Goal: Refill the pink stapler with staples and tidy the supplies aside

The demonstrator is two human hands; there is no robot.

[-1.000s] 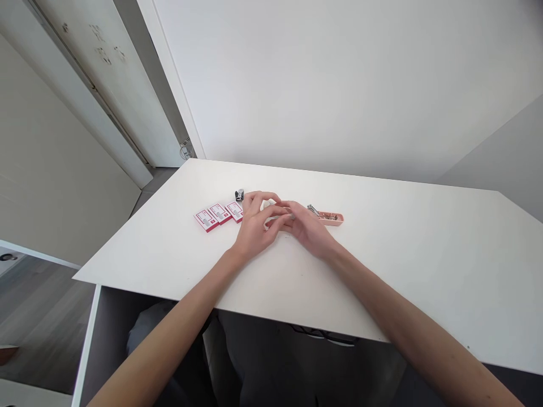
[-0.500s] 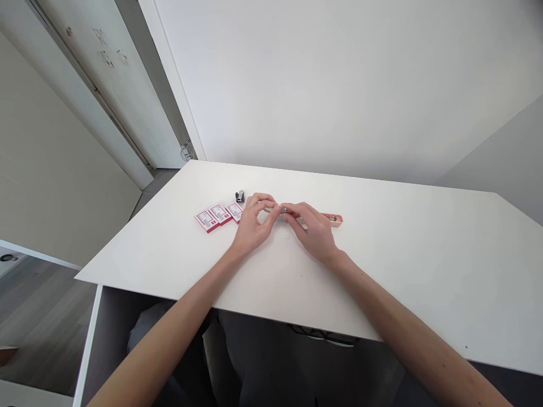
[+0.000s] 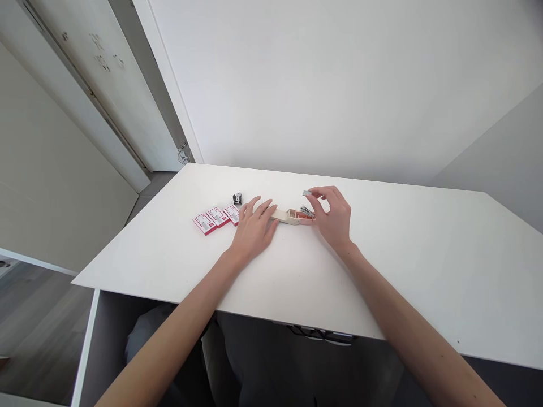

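Right hand (image 3: 334, 217) has a small grey piece (image 3: 306, 193) pinched in its fingers, above the worktop (image 3: 288, 277). Left hand (image 3: 252, 230) rests, fingers spread loose, at the beige case's (image 3: 280, 215) left end.

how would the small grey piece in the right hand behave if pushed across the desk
The small grey piece is probably light, being tiny and pinched by the right hand. It seems stiff, jutting out without visible sag. Its blocky outline suggests sliding more than rolling.

indoors, home or office unclear | white desk (image 3: 403, 271) | plank floor (image 3: 38, 322) | white wall (image 3: 339, 85)
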